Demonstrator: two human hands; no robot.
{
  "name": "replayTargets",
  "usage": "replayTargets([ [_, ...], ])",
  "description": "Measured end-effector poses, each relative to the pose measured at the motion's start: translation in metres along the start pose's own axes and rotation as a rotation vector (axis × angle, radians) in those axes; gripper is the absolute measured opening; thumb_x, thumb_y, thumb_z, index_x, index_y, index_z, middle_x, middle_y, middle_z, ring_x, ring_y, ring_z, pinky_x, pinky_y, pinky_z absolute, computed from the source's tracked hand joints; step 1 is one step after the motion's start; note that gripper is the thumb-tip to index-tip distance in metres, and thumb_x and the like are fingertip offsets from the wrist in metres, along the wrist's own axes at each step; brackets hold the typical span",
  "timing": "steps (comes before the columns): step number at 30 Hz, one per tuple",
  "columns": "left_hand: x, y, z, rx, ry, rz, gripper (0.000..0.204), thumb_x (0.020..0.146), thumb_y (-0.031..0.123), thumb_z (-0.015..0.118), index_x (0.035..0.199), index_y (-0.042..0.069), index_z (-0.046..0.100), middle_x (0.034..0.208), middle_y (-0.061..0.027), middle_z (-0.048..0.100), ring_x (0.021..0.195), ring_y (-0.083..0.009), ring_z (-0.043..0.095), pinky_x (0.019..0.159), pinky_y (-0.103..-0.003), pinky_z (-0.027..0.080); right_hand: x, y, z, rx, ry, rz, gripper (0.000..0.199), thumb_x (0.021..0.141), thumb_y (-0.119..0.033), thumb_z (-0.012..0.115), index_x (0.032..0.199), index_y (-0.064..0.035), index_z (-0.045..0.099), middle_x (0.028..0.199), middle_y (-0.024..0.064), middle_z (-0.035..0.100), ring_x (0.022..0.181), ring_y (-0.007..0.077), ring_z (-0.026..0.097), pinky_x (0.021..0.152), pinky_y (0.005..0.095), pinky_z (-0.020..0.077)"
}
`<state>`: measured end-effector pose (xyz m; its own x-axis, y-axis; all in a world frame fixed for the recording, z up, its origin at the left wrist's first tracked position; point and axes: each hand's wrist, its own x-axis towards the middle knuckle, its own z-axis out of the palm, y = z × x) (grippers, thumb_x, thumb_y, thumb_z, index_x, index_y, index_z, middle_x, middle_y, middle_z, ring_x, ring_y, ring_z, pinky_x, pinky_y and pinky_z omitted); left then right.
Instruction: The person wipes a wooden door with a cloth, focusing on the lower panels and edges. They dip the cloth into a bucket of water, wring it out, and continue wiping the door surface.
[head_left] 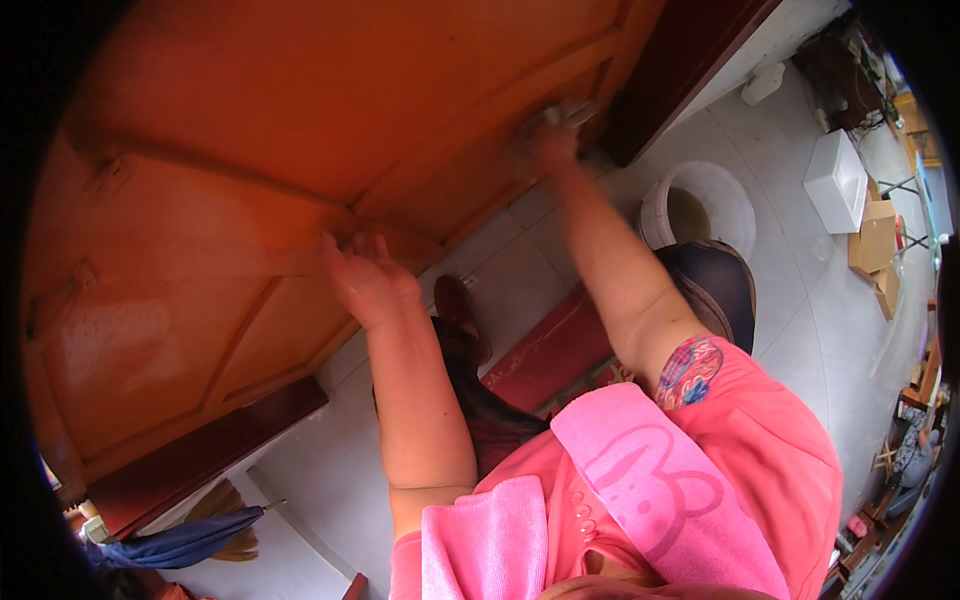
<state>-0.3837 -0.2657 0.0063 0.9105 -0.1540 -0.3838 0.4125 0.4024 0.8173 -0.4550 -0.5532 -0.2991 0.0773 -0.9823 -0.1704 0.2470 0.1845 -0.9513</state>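
Note:
An orange-brown wooden door (pixel 230 90) with raised panels fills the upper left. My right hand (pixel 548 150) reaches to its lower panel near the right edge, closed on a greyish rag (pixel 572 112) pressed against the wood; hand and rag are smeared by motion. Nearer to me, my left hand (pixel 372 280) has its fingers apart and holds nothing. Its fingertips are at the door surface, though I cannot tell whether they touch. To the right of my right forearm stands a white bucket (pixel 735 190) with murky water in it.
A red low bench (pixel 545 345) lies between my legs on the grey tiled floor (pixel 510 275). A dark red door frame (pixel 690 70) rises beyond. A white box (pixel 835 180) and cardboard (pixel 875 240) stand far right; a folded blue umbrella (pixel 185 540) is lower left.

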Motion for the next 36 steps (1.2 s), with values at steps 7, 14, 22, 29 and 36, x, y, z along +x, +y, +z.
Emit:
replayTargets([
  [7, 0.000, 0.005, -0.006, 0.017, 0.043, 0.042, 0.072, 0.097, 0.035, 0.054, 0.153, 0.005, 0.019, 0.160, -0.0108, 0.012, 0.142, -0.0290, 0.028, 0.115, -0.044, 0.028, -0.165, 0.111, 0.075, 0.114, -0.333, 0.774, 0.019, 0.091, -0.017, 0.052, 0.106, -0.0122, 0.062, 0.105, 0.0082, 0.062, 0.101, 0.0273, 0.056, 0.083, 0.0490, 0.0486],
  [14, -0.006, 0.008, -0.005, 0.005, 0.015, -0.005, 0.074, 0.097, 0.035, 0.053, 0.154, 0.005, 0.016, 0.162, -0.0086, 0.008, 0.140, -0.0282, 0.031, 0.113, -0.043, 0.030, -0.097, 0.094, 0.017, 0.300, -0.145, 0.832, 0.009, 0.088, -0.013, 0.055, 0.091, -0.0095, 0.062, 0.089, 0.0085, 0.058, 0.080, 0.0252, 0.055, 0.068, 0.0469, 0.0478],
  [22, -0.016, 0.006, -0.001, 0.050, 0.009, 0.040, 0.074, 0.097, 0.034, 0.054, 0.154, 0.004, 0.017, 0.160, -0.0077, 0.015, 0.136, -0.0291, 0.035, 0.113, -0.043, 0.030, 0.056, -0.040, -0.076, 0.182, 0.231, 0.664, 0.038, 0.086, -0.007, 0.058, 0.124, -0.0073, 0.057, 0.123, 0.0123, 0.057, 0.106, 0.0352, 0.058, 0.094, 0.0504, 0.0481],
  [29, -0.015, 0.004, -0.004, 0.015, 0.030, 0.054, 0.077, 0.096, 0.034, 0.057, 0.154, 0.004, 0.016, 0.159, -0.0073, 0.019, 0.136, -0.0288, 0.035, 0.113, -0.044, 0.030, -0.034, 0.029, -0.018, 0.073, 0.107, 0.753, 0.039, 0.085, -0.009, 0.060, 0.124, -0.0068, 0.058, 0.123, 0.0133, 0.058, 0.108, 0.0353, 0.058, 0.092, 0.0515, 0.0491],
  [36, -0.015, 0.000, 0.004, 0.049, 0.006, 0.061, 0.078, 0.096, 0.035, 0.057, 0.154, 0.005, 0.014, 0.159, -0.0058, 0.018, 0.134, -0.0289, 0.036, 0.112, -0.044, 0.031, -0.151, 0.131, 0.052, -0.013, -0.090, 0.928, 0.034, 0.083, -0.013, 0.063, 0.117, -0.0065, 0.061, 0.118, 0.0140, 0.060, 0.107, 0.0336, 0.058, 0.086, 0.0524, 0.0504],
])
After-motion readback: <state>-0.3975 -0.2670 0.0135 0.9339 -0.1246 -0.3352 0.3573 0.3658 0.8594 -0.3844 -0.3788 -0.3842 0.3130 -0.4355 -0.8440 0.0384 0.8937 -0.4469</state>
